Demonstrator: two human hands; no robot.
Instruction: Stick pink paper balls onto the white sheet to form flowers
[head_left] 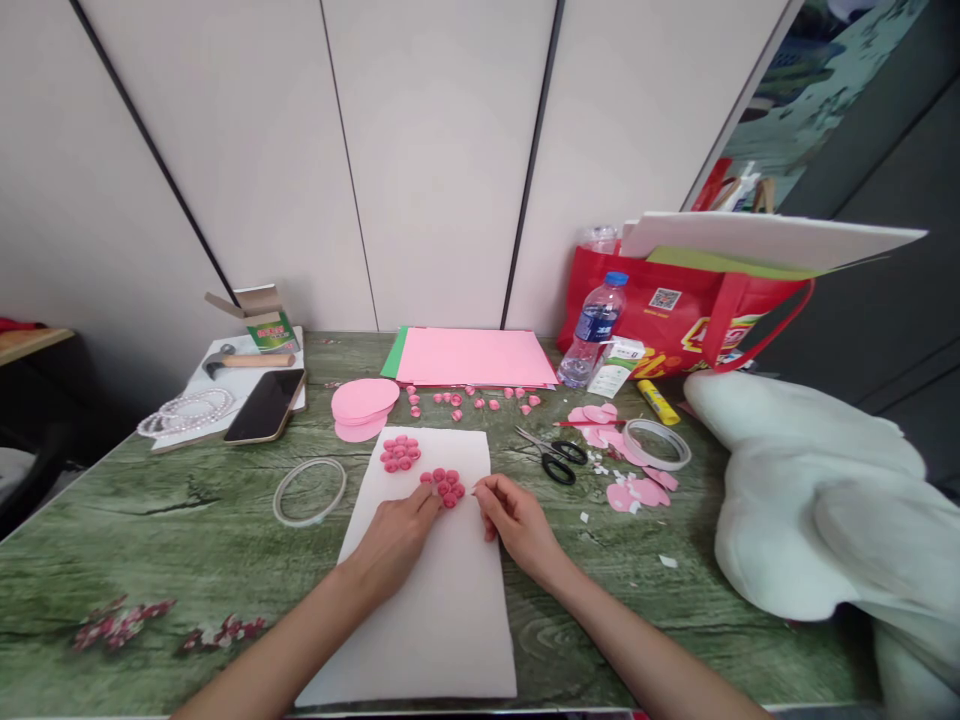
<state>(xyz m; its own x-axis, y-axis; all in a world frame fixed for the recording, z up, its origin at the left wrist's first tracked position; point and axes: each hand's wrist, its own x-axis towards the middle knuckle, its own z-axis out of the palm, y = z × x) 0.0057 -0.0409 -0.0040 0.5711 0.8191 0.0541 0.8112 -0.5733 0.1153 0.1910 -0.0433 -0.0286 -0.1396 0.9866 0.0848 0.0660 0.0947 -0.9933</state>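
A white board lies in front of me with two flower-like clusters of small rolled pink paper roses. One cluster sits at its upper left. The other cluster lies between my hands. My left hand rests on the board, its fingertips closed at the left edge of that nearer cluster, on a rose they partly hide. Just right of it, my right hand pinches a tiny white slip between thumb and forefinger. Loose pink paper roses are scattered beyond the board.
Scissors, a tape roll, pink scraps and a yellow glue stick lie right. Behind stand a water bottle and red bag. Left are another tape roll, phone and hammer.
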